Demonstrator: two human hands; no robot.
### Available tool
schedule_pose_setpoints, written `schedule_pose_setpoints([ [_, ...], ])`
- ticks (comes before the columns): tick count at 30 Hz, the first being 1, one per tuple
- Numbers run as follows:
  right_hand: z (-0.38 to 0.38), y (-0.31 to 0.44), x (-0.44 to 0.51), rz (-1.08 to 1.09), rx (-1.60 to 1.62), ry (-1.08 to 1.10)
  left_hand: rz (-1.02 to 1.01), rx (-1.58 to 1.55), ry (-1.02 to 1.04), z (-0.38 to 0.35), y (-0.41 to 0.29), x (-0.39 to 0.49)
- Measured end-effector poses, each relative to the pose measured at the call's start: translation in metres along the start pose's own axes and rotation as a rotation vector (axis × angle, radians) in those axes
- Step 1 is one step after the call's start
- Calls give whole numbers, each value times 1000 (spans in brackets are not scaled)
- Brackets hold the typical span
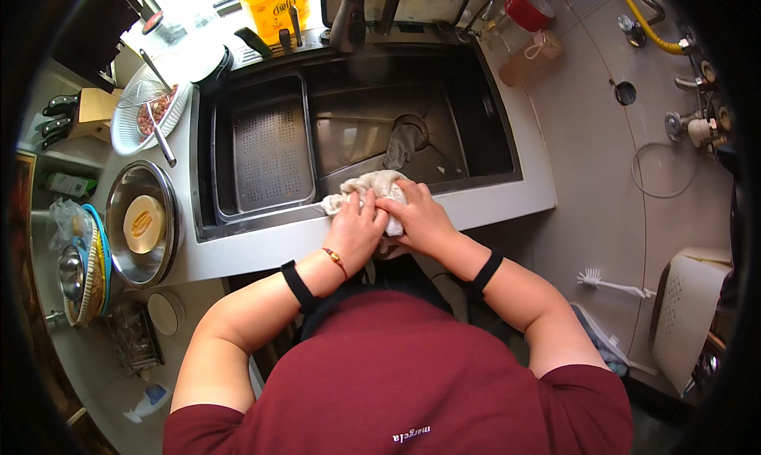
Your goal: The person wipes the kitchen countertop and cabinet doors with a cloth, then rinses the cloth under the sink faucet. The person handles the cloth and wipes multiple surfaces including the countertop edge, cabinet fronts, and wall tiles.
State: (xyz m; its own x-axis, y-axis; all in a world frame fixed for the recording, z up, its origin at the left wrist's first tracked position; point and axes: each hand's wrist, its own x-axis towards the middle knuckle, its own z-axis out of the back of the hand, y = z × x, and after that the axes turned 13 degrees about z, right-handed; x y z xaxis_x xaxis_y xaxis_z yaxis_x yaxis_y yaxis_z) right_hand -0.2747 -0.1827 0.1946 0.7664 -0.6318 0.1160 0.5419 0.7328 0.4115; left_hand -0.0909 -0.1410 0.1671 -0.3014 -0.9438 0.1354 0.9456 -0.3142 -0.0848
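A bunched, off-white cloth (374, 187) lies over the front rim of the dark double sink (416, 187). My left hand (355, 226) rests on its near side with the fingers spread over it; whether the fingers grip it is unclear. My right hand (421, 214) is closed around the cloth's right part, thumb towards the left hand. The two hands nearly touch. Behind the cloth, a grey wet-looking cloth or glove (404, 144) lies by the drain in the right basin. A perforated tray (270, 152) fills the left side of the sink.
Left of the sink are a steel bowl (169, 217) with a cut melon (144, 223), a white basket (122, 131) with peanuts and a strainer, and a knife block (98, 113). A yellow jug (273, 6) stands behind; a faucet (349, 18) overhangs the sink. Bottles stand at the right rear.
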Motion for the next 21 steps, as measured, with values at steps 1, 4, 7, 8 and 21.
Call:
schedule_pose_setpoints([
  [1,3,-4,-4,7,1,-3,9,0,-6,-1,-6,4],
  [4,13,-20,-12,2,2,28,7,-12,12,-3,-20,17],
  [7,24,-37,-20,-32,-4,49,-3,-25,23,-7,-34,35],
  [8,28,-44,-23,-37,5,55,-8,-41,19,-9,-40,42],
  [21,54,-116,-16,-161,142,165,30,-412,360,-18,-48,122],
])
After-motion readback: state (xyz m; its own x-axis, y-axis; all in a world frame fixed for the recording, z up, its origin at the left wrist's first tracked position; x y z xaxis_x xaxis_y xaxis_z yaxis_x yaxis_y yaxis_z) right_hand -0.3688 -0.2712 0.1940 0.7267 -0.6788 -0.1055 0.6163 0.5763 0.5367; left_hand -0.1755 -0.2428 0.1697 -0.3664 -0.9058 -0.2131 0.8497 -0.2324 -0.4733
